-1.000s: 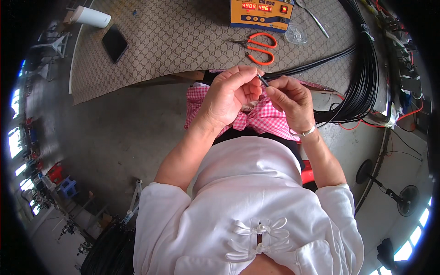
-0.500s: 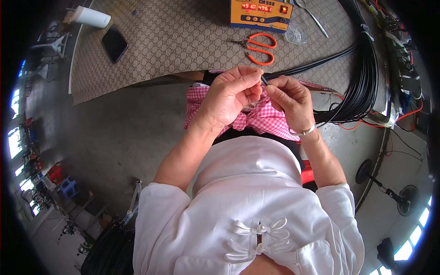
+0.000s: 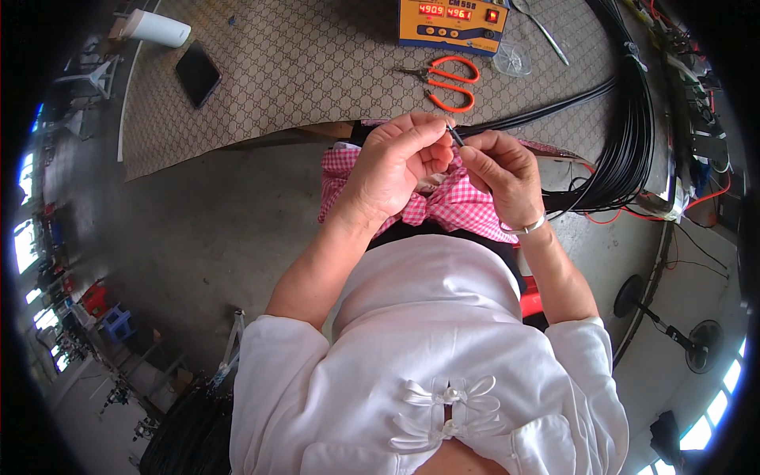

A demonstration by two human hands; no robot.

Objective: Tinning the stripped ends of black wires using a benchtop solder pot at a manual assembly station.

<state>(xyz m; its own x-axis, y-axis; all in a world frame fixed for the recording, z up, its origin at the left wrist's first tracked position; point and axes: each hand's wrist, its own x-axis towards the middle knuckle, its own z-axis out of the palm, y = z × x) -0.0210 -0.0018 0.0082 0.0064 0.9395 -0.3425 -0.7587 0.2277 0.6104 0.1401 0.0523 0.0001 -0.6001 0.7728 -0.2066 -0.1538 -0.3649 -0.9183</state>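
Observation:
Over my lap, in front of the table edge, both hands meet at the end of a thin black cable (image 3: 456, 138). My right hand (image 3: 507, 170) pinches it between thumb and fingers, with a short length sticking out toward the upper left. My left hand (image 3: 400, 162) is closed, its thumb and index finger pressed together at the cable's tip. A small pale bit shows at that tip, too small to make out. Just beyond my hands, orange-handled scissors (image 3: 451, 83) lie on the table with their handles spread.
The patterned table (image 3: 261, 87) carries a yellow-and-blue soldering station (image 3: 451, 25), a clear round dish (image 3: 513, 60), tweezers (image 3: 542, 32), a phone (image 3: 198, 74) and a white tumbler (image 3: 158, 29). A thick bundle of black cables (image 3: 633, 142) hangs over the right side. Pink checked cloth (image 3: 455, 202) covers my lap.
My left fingertips have shifted slightly, and a little more of the cable's tip shows between my hands. The rest looks the same.

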